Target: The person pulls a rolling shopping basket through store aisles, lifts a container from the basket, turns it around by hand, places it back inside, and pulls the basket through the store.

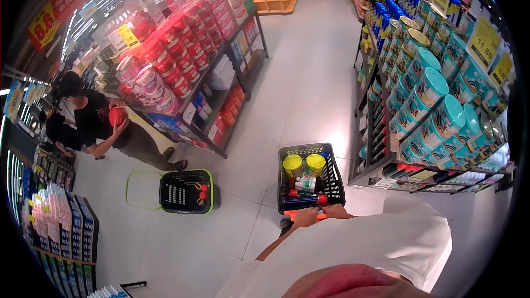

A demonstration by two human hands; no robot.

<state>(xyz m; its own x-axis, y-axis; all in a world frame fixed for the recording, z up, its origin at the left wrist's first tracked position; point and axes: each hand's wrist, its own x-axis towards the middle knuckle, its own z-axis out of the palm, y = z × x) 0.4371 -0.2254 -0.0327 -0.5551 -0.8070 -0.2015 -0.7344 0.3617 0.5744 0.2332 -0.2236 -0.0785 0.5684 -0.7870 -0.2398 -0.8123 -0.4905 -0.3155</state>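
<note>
A black shopping basket (283,187) stands in front of me on the floor, its orange handle (320,217) pointing my way. My left hand (305,217) is closed around the left part of the handle. Close beside it, my right hand (334,211) wraps the right part. Inside the basket, two tubs with yellow lids (316,161) sit at the far left. Nearer to me lie a white-and-green item (305,183) and several red and blue packages (301,201), whose kinds I cannot make out.
Left of me, another black basket with a green rim (212,192) holds a few red items. A person in black (91,113) stands behind it, holding a red container (117,116). Shelves of red tubs (182,85) and teal cans (432,85) flank a tiled aisle (301,60).
</note>
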